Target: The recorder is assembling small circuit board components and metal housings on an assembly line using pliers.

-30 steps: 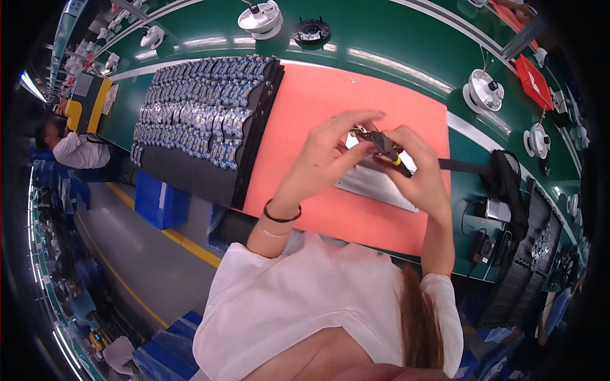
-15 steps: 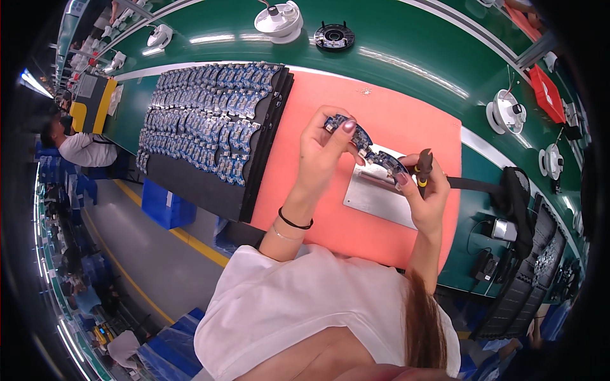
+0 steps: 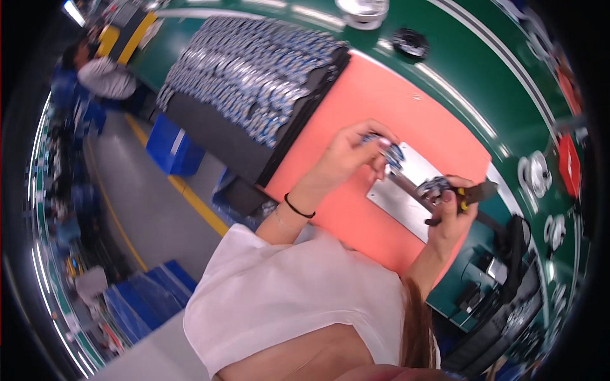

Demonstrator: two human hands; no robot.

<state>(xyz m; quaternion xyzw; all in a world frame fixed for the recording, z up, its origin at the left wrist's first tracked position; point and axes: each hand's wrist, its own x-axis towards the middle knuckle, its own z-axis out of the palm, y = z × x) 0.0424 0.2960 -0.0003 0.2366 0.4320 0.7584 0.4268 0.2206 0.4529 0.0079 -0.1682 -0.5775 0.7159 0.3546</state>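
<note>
My left hand (image 3: 356, 152) pinches a small curved blue circuit board (image 3: 395, 156) above the pink mat. My right hand (image 3: 452, 219) grips another circuit board (image 3: 433, 187) between thumb and fingers. Tucked in that same hand is a pair of cutting pliers (image 3: 478, 194) with yellow on the handles, jaws pointing away to the right. A gap separates the two boards. Beneath them lies a silver metal plate (image 3: 406, 208) with a raised bar. Motion blur hides the boards' finer details.
Rows of similar boards fill a black tray (image 3: 213, 117) left of the pink mat (image 3: 330, 219). Beyond the mat, white round housings (image 3: 537, 174) and a black ring-shaped part (image 3: 410, 43) sit on the green surface. A blue bin (image 3: 168, 149) stands on the floor at left.
The boards, earlier end to end in one strip between my hands, are now apart, one in each hand. The pliers have tilted rightward. The whole view has turned.
</note>
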